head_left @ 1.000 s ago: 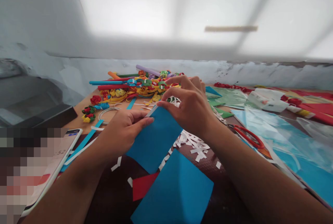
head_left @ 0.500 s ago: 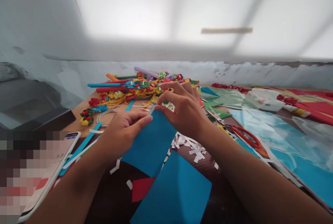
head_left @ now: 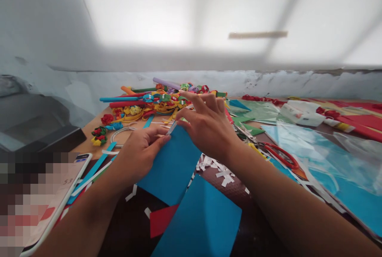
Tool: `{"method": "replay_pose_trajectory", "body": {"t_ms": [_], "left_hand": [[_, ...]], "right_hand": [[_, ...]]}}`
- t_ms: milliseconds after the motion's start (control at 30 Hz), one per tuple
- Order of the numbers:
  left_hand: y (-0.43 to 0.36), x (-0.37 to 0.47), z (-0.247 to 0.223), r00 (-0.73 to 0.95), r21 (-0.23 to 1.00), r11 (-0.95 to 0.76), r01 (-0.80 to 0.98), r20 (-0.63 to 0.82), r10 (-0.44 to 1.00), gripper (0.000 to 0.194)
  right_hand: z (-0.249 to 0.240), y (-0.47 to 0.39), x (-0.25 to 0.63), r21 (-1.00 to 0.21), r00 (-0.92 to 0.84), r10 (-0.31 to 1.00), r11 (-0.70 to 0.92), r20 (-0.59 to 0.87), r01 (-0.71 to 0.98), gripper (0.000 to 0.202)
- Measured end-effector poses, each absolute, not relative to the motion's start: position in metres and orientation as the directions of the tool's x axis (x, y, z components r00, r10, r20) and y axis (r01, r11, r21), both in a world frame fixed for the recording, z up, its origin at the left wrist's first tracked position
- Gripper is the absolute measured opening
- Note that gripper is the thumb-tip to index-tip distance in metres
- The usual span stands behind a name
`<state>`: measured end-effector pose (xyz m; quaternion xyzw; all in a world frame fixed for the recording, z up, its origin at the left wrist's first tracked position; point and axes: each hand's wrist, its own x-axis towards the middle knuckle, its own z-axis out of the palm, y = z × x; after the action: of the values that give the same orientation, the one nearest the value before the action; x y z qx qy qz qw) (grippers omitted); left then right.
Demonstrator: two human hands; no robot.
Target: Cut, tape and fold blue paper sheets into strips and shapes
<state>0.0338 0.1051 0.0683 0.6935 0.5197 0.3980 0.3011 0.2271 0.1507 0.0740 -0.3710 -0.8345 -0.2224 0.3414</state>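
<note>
Pale wall (head_left: 134, 80) behind the far edge of one table (head_left: 89, 146). We count two blue sheets: the raised sheet (head_left: 171, 165) over the table's middle, its upper edge pinched between thumb and fingers of left hand (head_left: 143, 151) and right hand (head_left: 210, 127); the lower sheet (head_left: 203, 221) nearer us, partly covering one red piece (head_left: 161, 219). Towards the left edge, one phone (head_left: 64, 193), digits 53, formerly 52; right, one pair of scissors (head_left: 294, 164).

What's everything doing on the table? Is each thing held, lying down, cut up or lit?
Held blue paper: tilted, white strip at its top edge
Left hand: pinching that edge
Right hand: fingers bent, at the same edge
Near blue paper: lying down
Red paper: partly covered
White scraps: cut, scattered
Scissors: lying down, blade opening unclear
Phone: screen lit
</note>
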Motion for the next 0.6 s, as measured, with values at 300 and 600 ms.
{"method": "replay_pose_trajectory", "body": {"t_ms": [300, 600], "left_hand": [[0.105, 0.035, 0.063, 0.167, 0.888, -0.245, 0.39, 0.193, 0.967, 0.039], [0.059, 0.058, 0.061, 0.44, -0.177, -0.55, 0.816, 0.807, 0.393, 0.026]], "right_hand": [[0.075, 0.149, 0.228, -0.092, -0.458, 0.577, 0.682, 0.677, 0.725, 0.013], [0.07, 0.163, 0.231, -0.235, -0.199, 0.547, 0.622, 0.813, 0.747, 0.008]]}}
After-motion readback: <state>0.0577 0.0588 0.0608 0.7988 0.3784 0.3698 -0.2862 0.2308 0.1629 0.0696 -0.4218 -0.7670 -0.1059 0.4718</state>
